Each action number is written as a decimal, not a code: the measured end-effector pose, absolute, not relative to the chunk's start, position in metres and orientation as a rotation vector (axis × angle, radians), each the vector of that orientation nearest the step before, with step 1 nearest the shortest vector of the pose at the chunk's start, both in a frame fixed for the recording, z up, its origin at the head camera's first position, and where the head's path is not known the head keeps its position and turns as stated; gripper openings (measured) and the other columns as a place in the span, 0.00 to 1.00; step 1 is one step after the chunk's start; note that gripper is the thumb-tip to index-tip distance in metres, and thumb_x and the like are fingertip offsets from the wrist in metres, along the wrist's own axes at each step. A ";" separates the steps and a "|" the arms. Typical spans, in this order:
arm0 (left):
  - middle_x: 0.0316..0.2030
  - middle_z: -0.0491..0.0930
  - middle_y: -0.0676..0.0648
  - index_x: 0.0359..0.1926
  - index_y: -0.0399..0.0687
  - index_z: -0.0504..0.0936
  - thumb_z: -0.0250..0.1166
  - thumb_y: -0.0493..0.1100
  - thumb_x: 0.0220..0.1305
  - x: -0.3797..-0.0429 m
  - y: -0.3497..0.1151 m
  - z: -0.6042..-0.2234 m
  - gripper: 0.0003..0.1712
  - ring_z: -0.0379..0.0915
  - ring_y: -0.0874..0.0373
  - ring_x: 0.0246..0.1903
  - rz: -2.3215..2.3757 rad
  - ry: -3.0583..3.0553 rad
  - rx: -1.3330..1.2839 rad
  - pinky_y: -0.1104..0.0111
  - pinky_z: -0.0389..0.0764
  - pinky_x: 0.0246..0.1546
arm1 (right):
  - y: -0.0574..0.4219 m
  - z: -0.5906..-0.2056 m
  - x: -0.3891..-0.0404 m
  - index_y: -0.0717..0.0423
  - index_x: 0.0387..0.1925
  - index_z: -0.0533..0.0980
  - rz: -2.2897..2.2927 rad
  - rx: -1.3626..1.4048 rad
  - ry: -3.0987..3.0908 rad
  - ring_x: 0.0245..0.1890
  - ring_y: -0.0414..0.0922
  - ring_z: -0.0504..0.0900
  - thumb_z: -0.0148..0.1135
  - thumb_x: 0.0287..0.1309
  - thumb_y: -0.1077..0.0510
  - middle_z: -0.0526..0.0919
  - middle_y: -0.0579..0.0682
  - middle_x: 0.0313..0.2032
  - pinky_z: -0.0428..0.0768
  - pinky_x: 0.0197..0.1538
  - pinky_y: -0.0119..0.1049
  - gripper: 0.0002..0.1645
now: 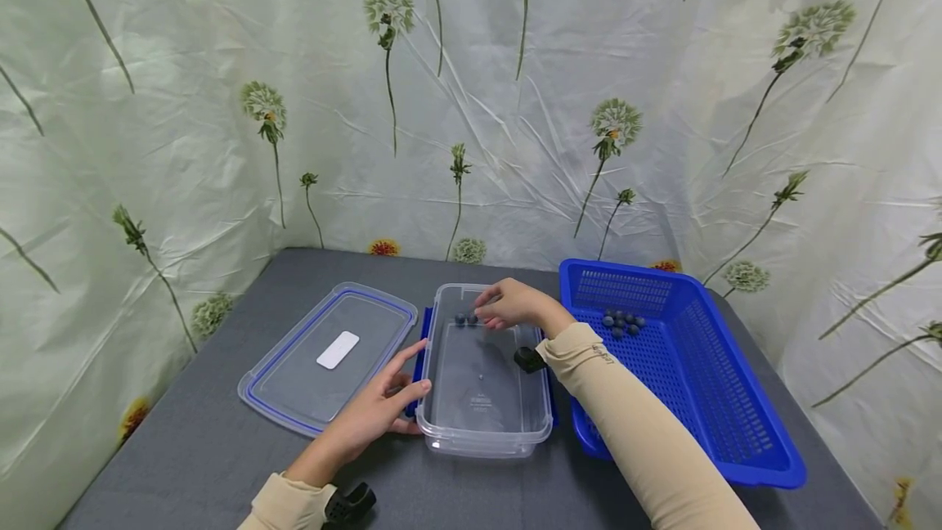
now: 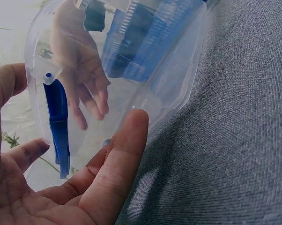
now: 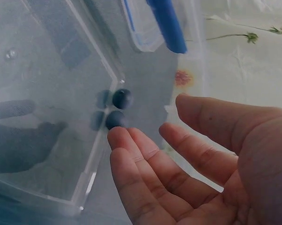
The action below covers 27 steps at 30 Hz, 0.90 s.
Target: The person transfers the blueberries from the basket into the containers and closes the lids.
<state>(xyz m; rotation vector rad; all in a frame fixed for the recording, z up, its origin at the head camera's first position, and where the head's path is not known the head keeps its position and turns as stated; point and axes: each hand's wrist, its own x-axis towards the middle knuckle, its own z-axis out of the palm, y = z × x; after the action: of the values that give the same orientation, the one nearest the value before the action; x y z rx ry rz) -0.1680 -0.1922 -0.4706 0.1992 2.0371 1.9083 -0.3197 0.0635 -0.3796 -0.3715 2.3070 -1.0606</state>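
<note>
A clear plastic container (image 1: 482, 437) with blue side clips stands in the middle of the table. Two blueberries (image 3: 122, 99) lie at its far end, one close by the fingertips of my right hand (image 1: 518, 303). That hand reaches over the container's far part, thumb apart from the fingers, and nothing shows between them. Whether the fingertips touch the nearer blueberry I cannot tell. My left hand (image 1: 379, 407), fingers spread, rests against the container's left side around a blue clip (image 2: 59, 122). To the right, several blueberries (image 1: 620, 322) lie in a blue plastic basket (image 1: 751, 424).
The container's clear lid (image 1: 294, 387), with a blue seal and a white label (image 1: 338, 350), lies flat on the left. A flower-printed curtain (image 1: 515, 105) hangs behind the grey-covered table (image 1: 191, 448). The basket's tall wall stands close to the right forearm.
</note>
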 end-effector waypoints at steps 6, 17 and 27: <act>0.61 0.69 0.28 0.86 0.66 0.51 0.62 0.50 0.82 -0.168 -0.193 -0.471 0.42 0.83 0.46 0.50 1.905 2.034 0.212 0.52 0.93 0.46 | 0.079 -0.373 -0.324 0.68 0.72 0.73 -1.131 -0.407 2.288 0.45 0.46 0.89 0.58 0.81 0.58 0.85 0.69 0.58 0.89 0.56 0.41 0.27; 0.61 0.69 0.28 0.86 0.66 0.51 0.63 0.52 0.81 -0.168 -0.193 -0.472 0.43 0.84 0.47 0.48 1.894 2.033 0.228 0.52 0.93 0.46 | 0.106 -0.363 -0.319 0.69 0.73 0.71 -1.240 -0.436 2.258 0.59 0.58 0.87 0.55 0.82 0.58 0.80 0.74 0.64 0.81 0.70 0.56 0.27; 0.61 0.70 0.29 0.86 0.66 0.51 0.63 0.52 0.80 -0.169 -0.193 -0.474 0.43 0.84 0.47 0.47 1.889 2.051 0.211 0.53 0.93 0.44 | 0.136 -0.356 -0.321 0.67 0.73 0.72 -1.266 -0.427 2.282 0.56 0.52 0.89 0.58 0.81 0.56 0.82 0.72 0.63 0.86 0.65 0.50 0.28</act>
<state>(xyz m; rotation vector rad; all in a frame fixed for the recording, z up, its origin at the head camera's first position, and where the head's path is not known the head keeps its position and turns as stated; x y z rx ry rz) -0.1691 -0.1929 -0.4737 0.2111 2.0507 1.8890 -0.3207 0.1359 -0.3565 -0.4272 2.2817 -1.2665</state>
